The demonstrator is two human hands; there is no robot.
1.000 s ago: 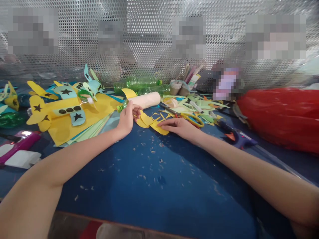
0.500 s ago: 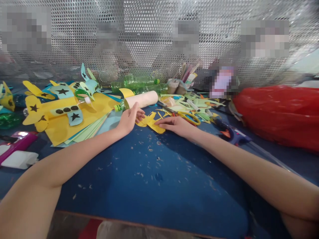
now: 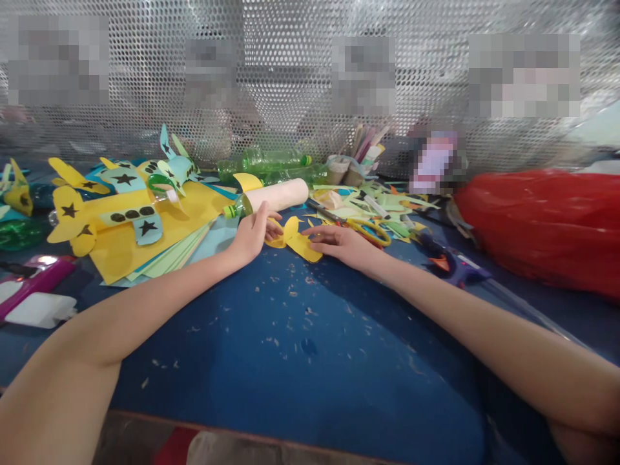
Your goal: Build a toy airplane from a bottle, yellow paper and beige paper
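A yellow paper cutout with rounded, propeller-like lobes (image 3: 293,236) lies on the blue table between my hands. My left hand (image 3: 252,237) is at its left lobe, fingers loosely bent and apart, thumb up; whether the fingertips touch the paper I cannot tell. On the other side, my right hand (image 3: 345,247) has its fingers spread, with the tips at the right lobe. Just behind my left hand lies a green bottle wrapped in whitish paper (image 3: 278,196), with a yellow paper fin (image 3: 248,182). Yellow-handled scissors (image 3: 365,231) rest beyond my right hand.
Paper-covered bottle airplanes (image 3: 113,213) and coloured sheets (image 3: 169,265) occupy the left. Paper scraps (image 3: 382,206), green bottles (image 3: 276,158) and a cup of sticks (image 3: 356,168) stand behind. At right are a glue gun (image 3: 455,263) and a red bag (image 3: 542,226). A purple-and-white device (image 3: 39,290) lies left.
The fingers of my right hand have spread and lifted slightly off the yellow cutout. Its lobes now show more plainly. My left hand has barely moved.
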